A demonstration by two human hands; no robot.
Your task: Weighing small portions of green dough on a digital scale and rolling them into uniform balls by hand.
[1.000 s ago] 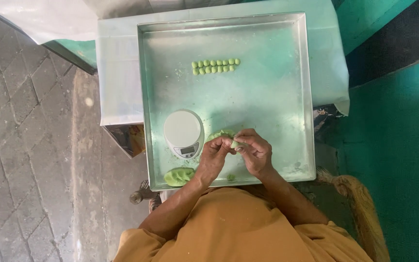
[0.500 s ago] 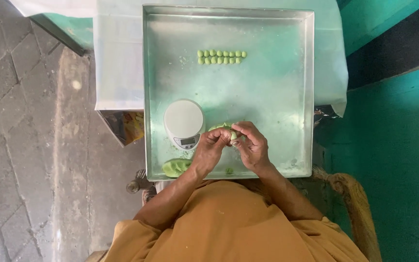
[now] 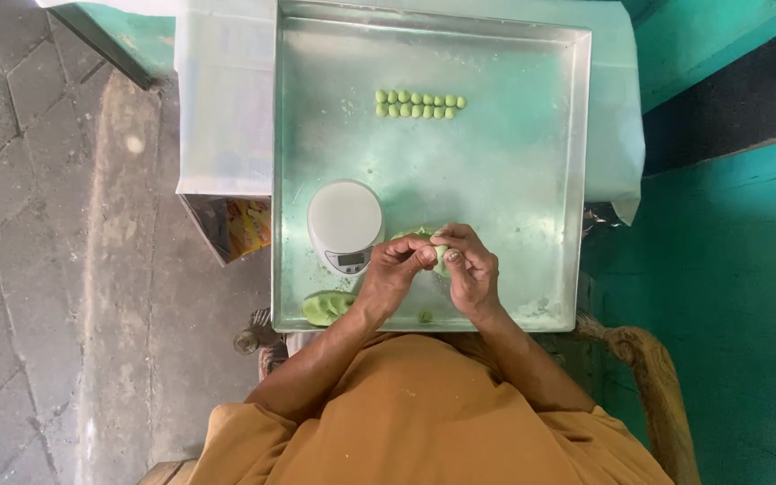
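Dough piece (image 3: 440,259), soft and pale green, pinched between both my hands over the steel tray (image 3: 532,180).
White round scale (image 3: 344,224) sits just left of my left hand (image 3: 397,269); my right hand (image 3: 471,268) meets it, fingers of both closed narrow on the lump; two rows of small green balls (image 3: 418,104) lie well beyond.

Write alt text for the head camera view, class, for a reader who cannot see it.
Seen from above, a person in an orange top works a small piece of green dough between the left hand and right hand over a large square metal tray. A round white kitchen scale sits beside the left hand, a green dough lump lies near the tray's front edge, and two rows of small green balls lie farther back.
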